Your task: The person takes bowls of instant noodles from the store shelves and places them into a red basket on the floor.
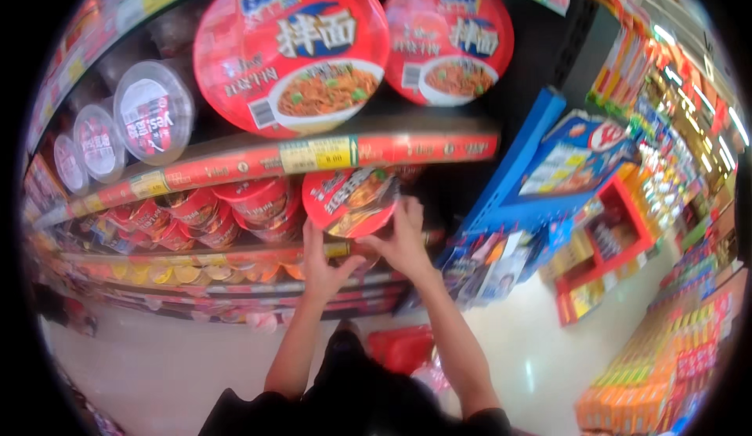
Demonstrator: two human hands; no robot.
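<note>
My left hand (326, 262) and my right hand (399, 236) are at the two sides of a red instant noodle tub (352, 201), on the shelf below the large bowls. The left fingers rest at its left edge, with the thumb apart; the right fingers and thumb are around its lower right edge. Whether the left hand grips it is unclear. Stacked red noodle cups (264, 204) stand to the left of it. Above the shelf edge (411, 149) are a large red noodle bowl (291, 51) and a similar one (449, 39).
Clear-lidded cups (154, 111) stand at the upper left. A blue display rack (511, 165) juts out on the right, with a red display frame (611, 248) beyond it. A red object (401, 348) is on the floor by my legs. Stacked orange boxes (628, 403) are at the lower right.
</note>
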